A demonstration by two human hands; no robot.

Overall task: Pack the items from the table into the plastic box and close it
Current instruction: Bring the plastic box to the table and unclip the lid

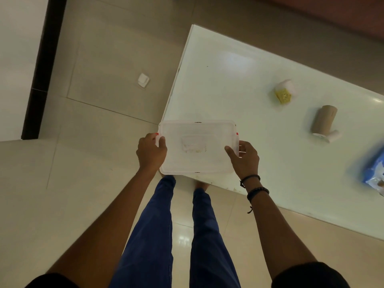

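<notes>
Now, fingers [162, 143] curled round plastic box [197, 159].

Plastic box [197, 146]: frosted see-thru white, small red tabs at both short ends, faint yellowish smudge mid-lid. Surface [228, 65]: glossy white w/ pale green tint. Lump [283, 92]: yellow speckled part, white part behind. Cardboard tube [323, 121]: tan-brown, white piece at near end. Packet [374, 167]: blue w/ whitish patches, blurred. Floor [93, 125]: cream-beige tiles, thin darker joints. Strip [43, 69]: dark brown, nearly black, beside white wall [16, 59]. Small square [143, 80] on floor: white. Trousers [151, 235]: deep blue. Wristbands [257, 192]: black. Sleeves [309, 275]: black. Top right corner [332, 13]: reddish-brown.
</notes>
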